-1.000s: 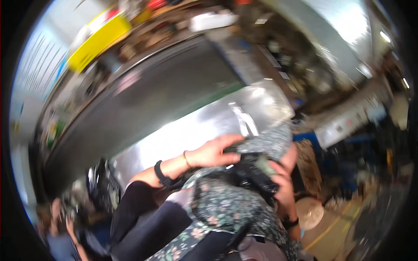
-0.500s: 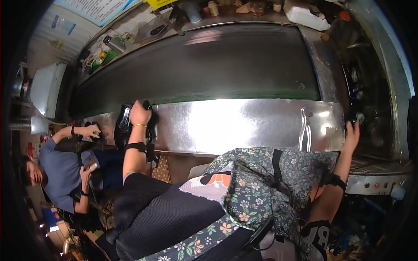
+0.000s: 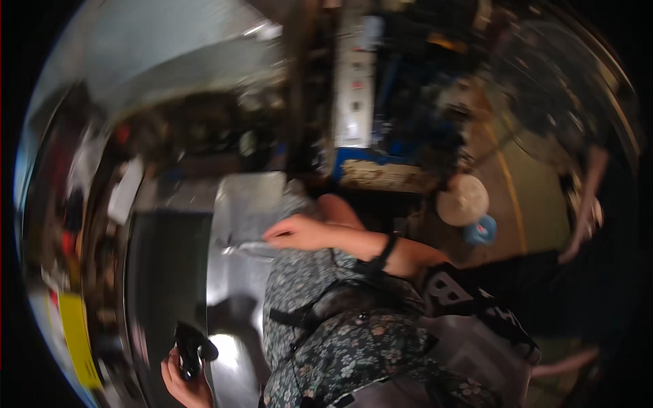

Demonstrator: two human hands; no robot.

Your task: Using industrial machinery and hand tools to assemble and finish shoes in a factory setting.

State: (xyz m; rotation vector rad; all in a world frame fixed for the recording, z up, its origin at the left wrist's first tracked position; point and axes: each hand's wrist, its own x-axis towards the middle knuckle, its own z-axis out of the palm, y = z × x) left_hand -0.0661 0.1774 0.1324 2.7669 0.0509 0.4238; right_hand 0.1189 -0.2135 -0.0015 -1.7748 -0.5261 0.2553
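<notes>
My left hand (image 3: 185, 382) grips a glossy black item (image 3: 190, 352), probably a shoe, by its side, above the edge between the dark conveyor belt (image 3: 166, 272) and the shiny metal ledge (image 3: 235, 289). My right hand (image 3: 299, 233) hovers over that ledge, fingers loosely bent and nothing visible in them. Just beneath its fingertips lies a silver hand tool with curved handles (image 3: 248, 250), blurred here. Dark shadows fall across the metal by my floral apron (image 3: 381, 347).
A machine panel with buttons (image 3: 356, 85) stands beyond the ledge's end. To the right are a round pale stool top (image 3: 464, 200), a blue object (image 3: 480, 230) and another person's arm (image 3: 588, 197). A white jug (image 3: 126, 190) sits beyond the belt.
My view has swung to the right, toward the ledge's end. My right hand has moved from the machine side to the silver tool. The black item in my left hand is now held up.
</notes>
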